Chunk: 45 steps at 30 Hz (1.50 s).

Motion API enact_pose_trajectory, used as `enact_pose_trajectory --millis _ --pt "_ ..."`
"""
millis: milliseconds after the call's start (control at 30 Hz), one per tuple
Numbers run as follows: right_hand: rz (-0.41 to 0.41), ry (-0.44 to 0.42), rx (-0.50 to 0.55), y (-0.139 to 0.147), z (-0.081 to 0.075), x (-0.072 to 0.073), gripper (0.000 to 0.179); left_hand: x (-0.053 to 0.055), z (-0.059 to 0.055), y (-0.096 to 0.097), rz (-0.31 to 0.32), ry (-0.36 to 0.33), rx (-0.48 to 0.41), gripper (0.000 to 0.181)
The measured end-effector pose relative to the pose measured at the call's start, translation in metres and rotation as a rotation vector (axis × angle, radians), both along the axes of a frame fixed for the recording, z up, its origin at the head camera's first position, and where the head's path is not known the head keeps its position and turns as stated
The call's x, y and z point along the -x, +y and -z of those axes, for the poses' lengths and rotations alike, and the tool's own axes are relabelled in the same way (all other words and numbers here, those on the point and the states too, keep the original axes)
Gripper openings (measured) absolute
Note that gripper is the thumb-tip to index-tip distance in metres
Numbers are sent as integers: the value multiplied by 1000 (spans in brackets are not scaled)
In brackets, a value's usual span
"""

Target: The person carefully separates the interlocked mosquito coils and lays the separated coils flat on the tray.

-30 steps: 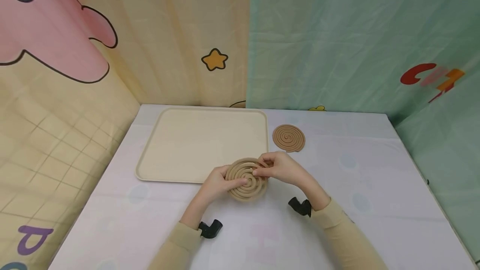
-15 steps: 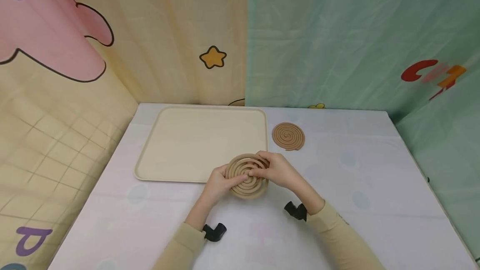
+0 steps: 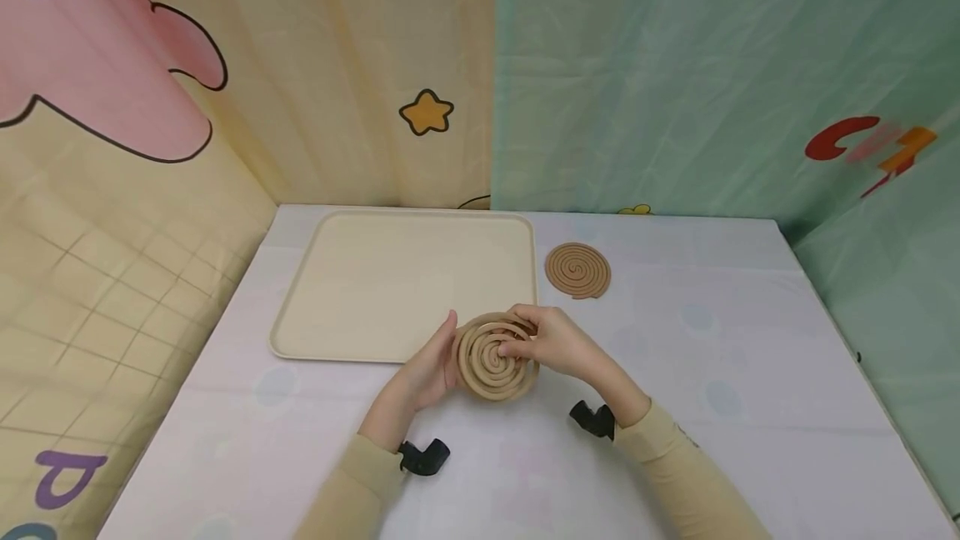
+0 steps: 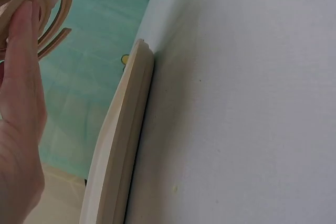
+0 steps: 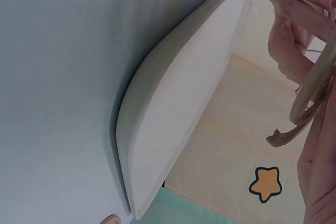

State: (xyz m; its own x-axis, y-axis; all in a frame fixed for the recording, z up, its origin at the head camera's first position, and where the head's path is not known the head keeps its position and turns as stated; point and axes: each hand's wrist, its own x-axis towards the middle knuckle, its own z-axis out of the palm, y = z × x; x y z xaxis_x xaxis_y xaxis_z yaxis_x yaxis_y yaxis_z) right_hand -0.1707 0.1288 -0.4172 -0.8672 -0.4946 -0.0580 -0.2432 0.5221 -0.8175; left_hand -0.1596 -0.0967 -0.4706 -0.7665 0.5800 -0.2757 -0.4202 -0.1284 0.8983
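A pale tan mosquito coil (image 3: 491,373) is held up in front of me, near the tray's front edge. My right hand (image 3: 562,344) pinches it from the right, thumb on the face near the centre and fingers at the upper rim. At the coil's left edge is my left hand (image 3: 423,369), its thumb raised off the face; its other fingers are largely hidden behind the coil in the head view. The right wrist view shows a loose coil end (image 5: 281,137) sticking out beside the hands. A browner mosquito coil (image 3: 577,270) lies flat on the table.
The cream rectangular tray (image 3: 405,286) lies on the white-covered table (image 3: 712,340), left of the brown coil. Printed curtains (image 3: 637,65) hang behind the table and at its sides. A black camera mount sits on each wrist.
The left thumb has lifted off the coil's face and now points up beside it. My right hand keeps its pinch, its thumb a little nearer the centre. The brown coil stays put.
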Motion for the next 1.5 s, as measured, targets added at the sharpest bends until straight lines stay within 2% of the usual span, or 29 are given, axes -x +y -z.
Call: enact_pose_trajectory --millis 167,233,367,500,733,900,1067,1200,1333,1500 --pt "-75 29 -8 -2 -1 -1 18 4 0 2 19 -141 -27 87" --pt "-99 41 -16 -3 -2 -2 17 5 0 2 29 -163 -36 80" --pt "-90 55 -15 -4 -3 -3 17 6 1 1 41 -124 -53 65" --pt "4 71 11 -6 -2 -5 23 7 2 -1 12 -71 -73 63" --pt "204 50 123 -9 5 -5 37 8 1 -2 -48 -90 -166 63" --pt "289 -30 237 -8 13 -5 41 6 3 -1 -142 -117 -217 59" --pt "316 -142 248 -4 19 -3 39 4 5 2 -247 -177 -295 55" --pt "340 -162 221 -2 21 -1 34 3 7 8 -302 -220 -345 46" --pt "341 -148 200 -1 22 3 30 1 7 12 -304 -210 -348 32" --pt "253 -54 145 0 20 6 28 1 6 13 -261 -179 -308 32"
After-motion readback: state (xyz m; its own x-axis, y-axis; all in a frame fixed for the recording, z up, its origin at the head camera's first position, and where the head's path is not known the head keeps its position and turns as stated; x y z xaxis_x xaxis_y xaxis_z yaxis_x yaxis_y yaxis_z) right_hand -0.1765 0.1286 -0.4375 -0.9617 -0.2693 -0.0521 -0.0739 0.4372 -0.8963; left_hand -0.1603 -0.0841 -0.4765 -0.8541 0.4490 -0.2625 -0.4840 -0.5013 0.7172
